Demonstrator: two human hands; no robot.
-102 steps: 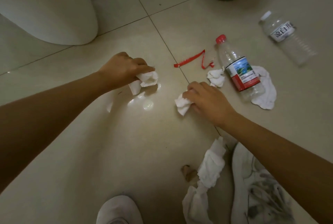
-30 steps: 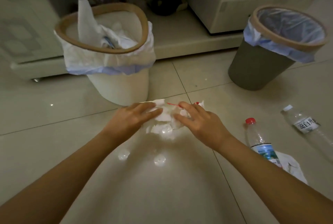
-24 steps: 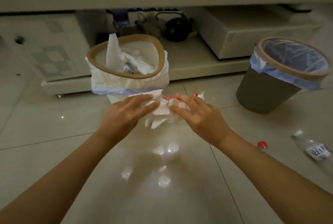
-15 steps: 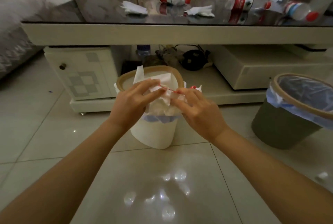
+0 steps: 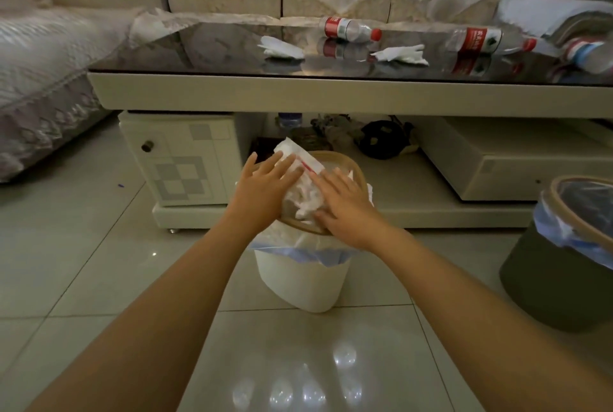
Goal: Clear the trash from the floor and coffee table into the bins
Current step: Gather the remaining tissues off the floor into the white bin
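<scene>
Hovering flat-fingered over the white bin (image 5: 303,282), left hand (image 5: 265,191) and right hand (image 5: 348,204) loosely sandwich crumpled tissues (image 5: 303,194), which may spill past the rim

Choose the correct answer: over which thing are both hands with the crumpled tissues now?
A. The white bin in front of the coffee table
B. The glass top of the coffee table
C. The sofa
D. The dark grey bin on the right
A: the left hand and right hand press the crumpled tissues together over the open mouth of the white bin.
</scene>
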